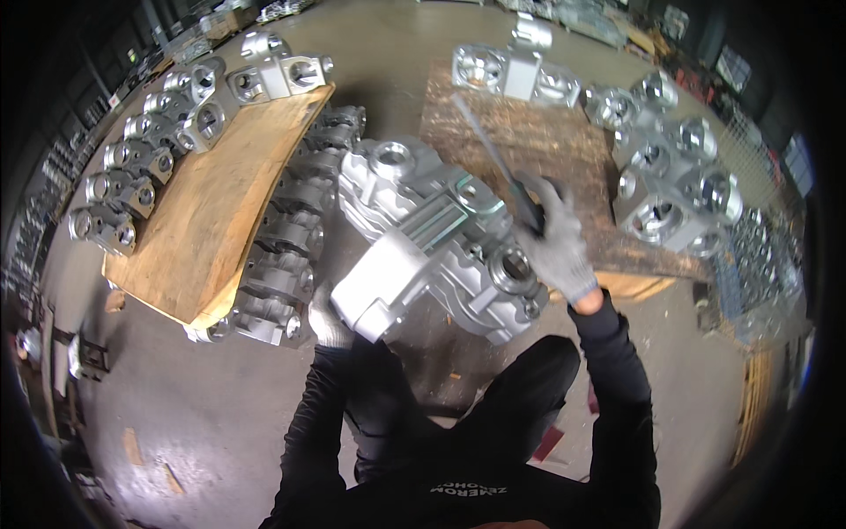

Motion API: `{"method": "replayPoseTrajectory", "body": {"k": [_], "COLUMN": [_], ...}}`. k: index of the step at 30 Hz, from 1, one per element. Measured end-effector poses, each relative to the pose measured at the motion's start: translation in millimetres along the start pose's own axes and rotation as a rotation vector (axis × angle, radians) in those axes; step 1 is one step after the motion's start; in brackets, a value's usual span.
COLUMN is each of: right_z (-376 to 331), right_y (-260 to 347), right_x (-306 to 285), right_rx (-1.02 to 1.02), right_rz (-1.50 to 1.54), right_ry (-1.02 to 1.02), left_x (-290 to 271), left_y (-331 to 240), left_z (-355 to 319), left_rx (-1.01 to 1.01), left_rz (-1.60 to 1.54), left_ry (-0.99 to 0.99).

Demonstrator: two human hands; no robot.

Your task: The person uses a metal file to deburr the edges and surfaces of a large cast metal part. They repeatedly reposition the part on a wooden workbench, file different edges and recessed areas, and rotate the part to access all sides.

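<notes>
Left hand (328, 322) at near-left end of silver casting (423, 245); fingers hidden, can't tell grip. Right hand (557, 236) at casting's right, clamped round file-like tool (495, 152). Boards (207, 212) either side of casting. Likely hand-dressing; next stroke calls for bracing casting.

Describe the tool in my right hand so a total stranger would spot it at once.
Find the big silver casting mid-picture. At its right side, your gloved right hand grips a dark handle. The long tool points up and left from there, slim and straight, unlike the chunky metal parts nearby.
</notes>
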State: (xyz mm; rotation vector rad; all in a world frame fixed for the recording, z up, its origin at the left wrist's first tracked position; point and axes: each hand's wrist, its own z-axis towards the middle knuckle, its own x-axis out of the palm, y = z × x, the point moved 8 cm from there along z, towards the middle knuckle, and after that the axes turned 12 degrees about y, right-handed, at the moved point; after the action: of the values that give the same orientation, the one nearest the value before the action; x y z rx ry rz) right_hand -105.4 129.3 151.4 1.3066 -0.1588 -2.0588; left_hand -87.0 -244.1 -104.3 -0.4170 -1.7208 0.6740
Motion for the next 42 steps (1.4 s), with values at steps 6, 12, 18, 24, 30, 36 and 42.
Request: {"method": "replayPoseTrajectory", "body": {"k": [6, 12, 18, 24, 30, 36, 42], "right_z": [179.9, 299.3, 299.9, 300.9, 273.2, 252.9, 247.3], "right_y": [34.7, 37.7, 37.5, 53.4, 81.3, 99.6, 96.1], "right_x": [71.6, 125.7, 198.4, 160.4, 163.1, 163.0, 162.9], "right_rx": [-0.057, -0.11, -0.386, -0.183, -0.046, -0.17, -0.1], "right_rz": [-0.054, -0.246, -0.516, -0.398, -0.304, -0.339, -0.493], "right_ry": [0.348, 0.669, 0.795, 0.777, 0.629, 0.606, 0.453], "left_x": [-11.1, -19.8, -23.3, -27.1, -12.7, -9.0, -5.7], "left_y": [-6.7, 2.2, 2.8, 2.3, -1.0, -2.6, -9.7], "left_z": [-6.2, -5.1, -3.0, -8.5, -5.9, -9.8, -13.5], "left_rx": [0.055, -0.038, -0.01, -0.004, 0.004, 0.012, 0.027], "left_rz": [0.296, 0.257, 0.289, 0.351, 0.39, 0.38, 0.423], "left_ry": [-0.113, -0.188, -0.169, -0.242, -0.082, -0.081, -0.105]}}
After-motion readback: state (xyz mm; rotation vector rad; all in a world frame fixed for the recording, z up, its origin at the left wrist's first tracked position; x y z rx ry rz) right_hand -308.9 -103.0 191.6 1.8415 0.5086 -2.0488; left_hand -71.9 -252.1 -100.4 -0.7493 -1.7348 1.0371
